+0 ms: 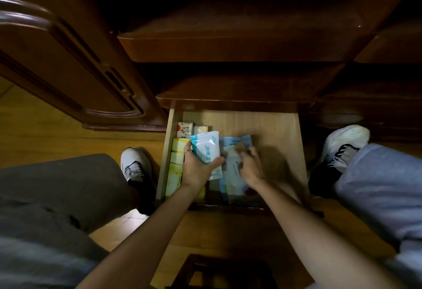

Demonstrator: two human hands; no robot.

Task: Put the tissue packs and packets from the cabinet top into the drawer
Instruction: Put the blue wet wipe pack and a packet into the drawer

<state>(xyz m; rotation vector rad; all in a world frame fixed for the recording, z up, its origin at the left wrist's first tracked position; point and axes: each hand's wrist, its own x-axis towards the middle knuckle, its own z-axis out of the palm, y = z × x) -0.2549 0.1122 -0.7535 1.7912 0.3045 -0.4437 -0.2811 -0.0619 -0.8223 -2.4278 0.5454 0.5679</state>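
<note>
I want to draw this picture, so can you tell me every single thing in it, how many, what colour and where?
drawer: one, light wood, pulled open in the middle.
yellow tissue packs: a row, count unclear, yellow and white, along the drawer's left wall.
small packs: two, white, one with red print, back left corner.
held packet: one, white and teal, over the drawer.
flat packets: blue and white, blurred, count unclear, drawer middle.
cabinet: dark brown wood, above.
shoes: two, white and black, either side.
left hand: grip on held packet.
right hand: on flat packets, blurred.

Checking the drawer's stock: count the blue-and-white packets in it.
2. One packet is gripped in the left hand; the other packet lies flat under the right hand. More may be hidden beneath.
</note>
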